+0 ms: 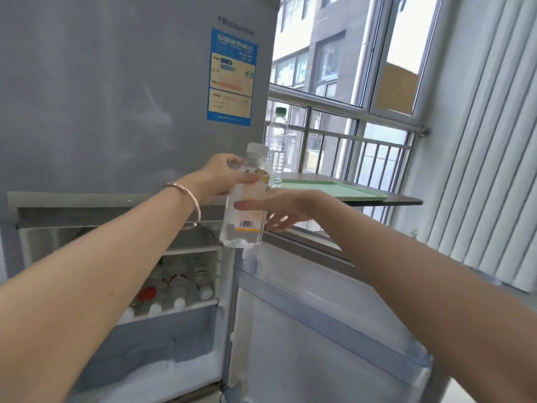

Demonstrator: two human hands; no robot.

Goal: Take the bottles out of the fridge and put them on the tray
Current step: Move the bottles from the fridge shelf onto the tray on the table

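My left hand (223,175) grips a clear bottle (247,225) with a white cap and a yellow label near its neck, held upright in the air in front of the grey fridge (116,97). My right hand (279,209) lies open against the bottle's lower half, thumb in front and fingers behind it. A second clear bottle with a green cap (276,144) stands on the left end of the green tray (334,190). Several more bottles (171,295) lie on a shelf inside the open lower compartment.
The tray rests on a dark table (389,201) by the window railing, right of the fridge. The lower fridge door (319,330) hangs open toward me below my right arm. White vertical blinds (488,155) cover the right side.
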